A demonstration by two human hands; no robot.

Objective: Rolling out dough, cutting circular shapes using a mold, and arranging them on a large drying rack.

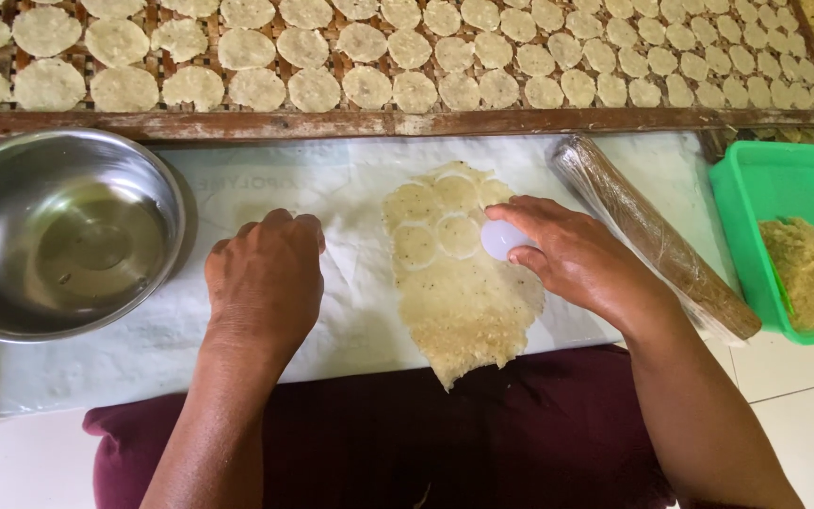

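- The wooden drying rack [369, 123] spans the far edge, its woven bed covered in rows of pale round discs [313, 90].
- The white sheet [237, 188] covers the floor in front of the person's lap and carries the work.
- The left hand [266, 283] reaches forward from a straight forearm and rests palm down on the sheet, fingers curled under; its grip is closed loosely and holds nothing.
- The right hand [567, 254] comes in from the right with wrist bent, fingers closed over a small white round cutter [503, 240], pressing it onto the dough.
- The flat sheet of dough [463, 311] lies between the hands; circles are scored in its far end, near the cutter.
- The steel bowl [11, 311] sits at the left with a little clear liquid in it.
- The green plastic tub [756, 179] at the right holds a lump of the same yellowish dough [807, 273].
- The wrapped rolling pin [652, 236] lies slantwise between the right hand and the tub.
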